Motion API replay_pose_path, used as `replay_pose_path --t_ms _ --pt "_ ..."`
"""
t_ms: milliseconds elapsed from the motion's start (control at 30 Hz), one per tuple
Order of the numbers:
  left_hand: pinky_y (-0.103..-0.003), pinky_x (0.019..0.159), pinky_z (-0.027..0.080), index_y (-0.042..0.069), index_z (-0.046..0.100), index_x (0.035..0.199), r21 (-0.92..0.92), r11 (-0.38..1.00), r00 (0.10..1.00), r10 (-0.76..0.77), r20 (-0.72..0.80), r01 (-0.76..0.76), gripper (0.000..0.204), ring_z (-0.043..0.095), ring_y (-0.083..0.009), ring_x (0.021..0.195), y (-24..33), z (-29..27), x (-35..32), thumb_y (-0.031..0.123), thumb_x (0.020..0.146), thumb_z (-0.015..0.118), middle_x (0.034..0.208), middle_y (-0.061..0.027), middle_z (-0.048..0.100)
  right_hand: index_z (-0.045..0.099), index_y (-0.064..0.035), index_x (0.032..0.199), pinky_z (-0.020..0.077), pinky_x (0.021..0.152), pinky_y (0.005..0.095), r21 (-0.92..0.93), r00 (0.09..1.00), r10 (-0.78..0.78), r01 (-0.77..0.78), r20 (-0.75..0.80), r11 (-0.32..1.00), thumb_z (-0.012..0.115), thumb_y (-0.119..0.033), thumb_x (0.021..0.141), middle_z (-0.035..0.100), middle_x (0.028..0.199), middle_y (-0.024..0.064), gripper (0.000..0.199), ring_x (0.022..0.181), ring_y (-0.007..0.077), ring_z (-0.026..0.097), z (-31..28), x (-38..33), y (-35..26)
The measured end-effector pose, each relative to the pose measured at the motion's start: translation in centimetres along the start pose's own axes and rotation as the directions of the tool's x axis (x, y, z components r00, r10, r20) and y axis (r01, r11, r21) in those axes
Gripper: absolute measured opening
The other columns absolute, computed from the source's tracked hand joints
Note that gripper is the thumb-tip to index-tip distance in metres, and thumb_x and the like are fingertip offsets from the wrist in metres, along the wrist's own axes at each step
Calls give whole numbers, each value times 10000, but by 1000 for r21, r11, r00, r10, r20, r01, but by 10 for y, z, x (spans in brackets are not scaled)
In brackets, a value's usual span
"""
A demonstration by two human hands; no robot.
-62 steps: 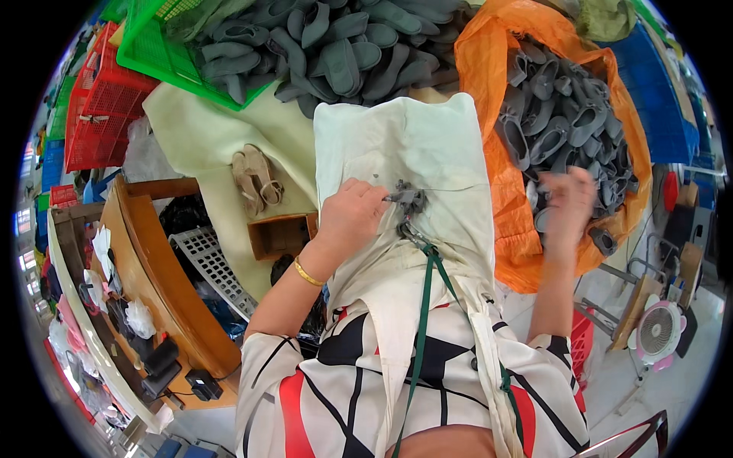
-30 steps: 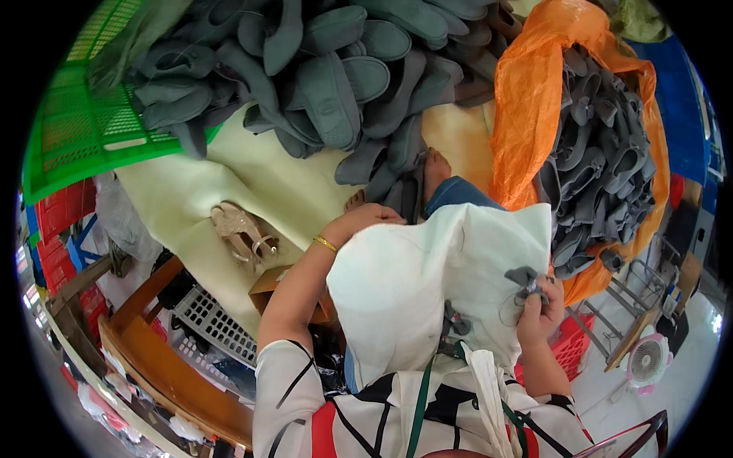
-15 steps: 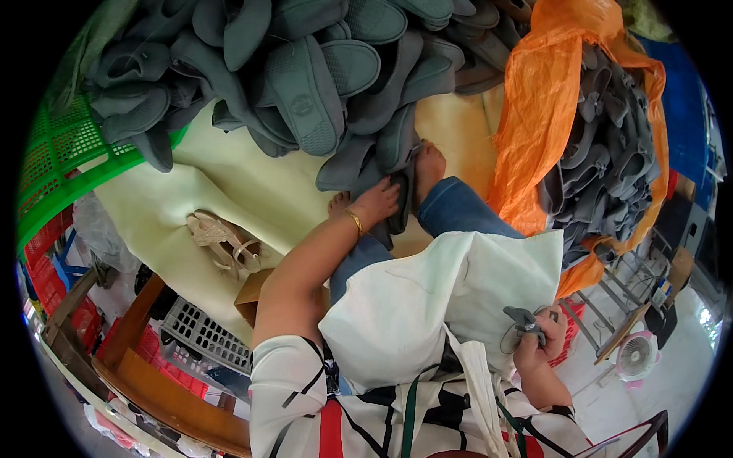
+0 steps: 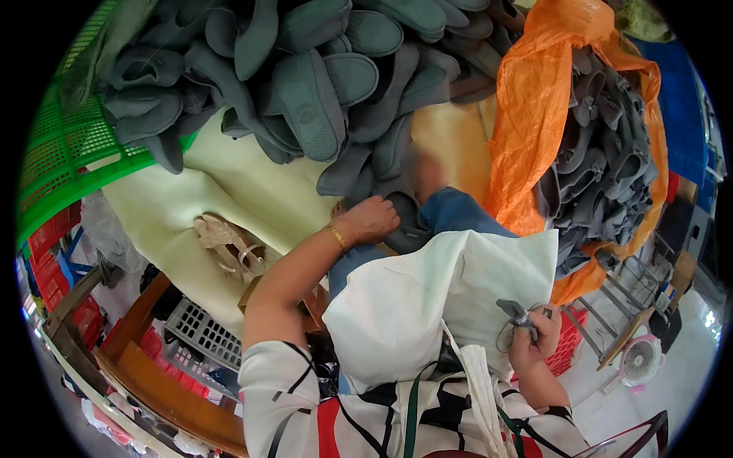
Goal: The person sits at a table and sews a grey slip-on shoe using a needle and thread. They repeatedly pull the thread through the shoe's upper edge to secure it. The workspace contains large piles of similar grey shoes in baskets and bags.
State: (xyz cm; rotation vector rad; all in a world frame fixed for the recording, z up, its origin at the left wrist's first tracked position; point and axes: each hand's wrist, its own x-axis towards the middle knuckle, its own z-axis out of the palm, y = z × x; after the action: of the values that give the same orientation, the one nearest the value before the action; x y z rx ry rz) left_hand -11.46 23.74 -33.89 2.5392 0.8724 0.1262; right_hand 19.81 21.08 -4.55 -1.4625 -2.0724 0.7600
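While the left hand (image 4: pixel 372 219) reaches fwd, its fingers curl onto a grey shoe sole (image 4: pixel 405 217) at the foot of the sole heap (image 4: pixel 305 76), thumb side up; grip partly hidden, so closure can't be told. Right hand (image 4: pixel 532 342) is held back beside the white apron (image 4: pixel 443 305), fingers closed around small grey snips (image 4: pixel 515 311), prob. to keep the blades off the lap. Orange sack (image 4: pixel 534 114) w/ more soles lies right.

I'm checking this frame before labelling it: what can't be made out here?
- Small grey tool in the right hand: too small to identify, partly covered by fingers.
- Grey shoe sole under the left hand: its shape is hidden by hand and pile.
- Lap: hidden by the white cloth.
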Motion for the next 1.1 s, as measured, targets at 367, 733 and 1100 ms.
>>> replay_pose_path --t_ms 367,733,1100 --pt "-400 699 464 89 558 731 -327 894 928 -356 -105 306 231 571 -266 818 30 -178 -37 195 626 733 745 -52 578 611 -30 1025 389 604 326 -16 995 -76 75 -60 997 653 56 729 539 792 111 311 689 227 490 -4 0 1" --pt "-392 694 475 92 555 913 220 610 567 -460 -684 761 348 561 -276 846 -16 -294 -12 127 624 745 895 -84 557 620 -29 1024 383 585 324 4 998 -43 44 -49 999 664 59 732 534 799 112 308 682 220 485 -5 0 0" --pt "-415 858 531 8 555 1155 -12 633 548 -680 -487 774 617 591 -340 1054 -102 -214 -25 379 739 819 1113 -157 618 613 -18 1038 400 707 325 -8 999 -26 26 -40 1000 673 -106 858 529 874 117 209 789 226 503 0 -5 4"
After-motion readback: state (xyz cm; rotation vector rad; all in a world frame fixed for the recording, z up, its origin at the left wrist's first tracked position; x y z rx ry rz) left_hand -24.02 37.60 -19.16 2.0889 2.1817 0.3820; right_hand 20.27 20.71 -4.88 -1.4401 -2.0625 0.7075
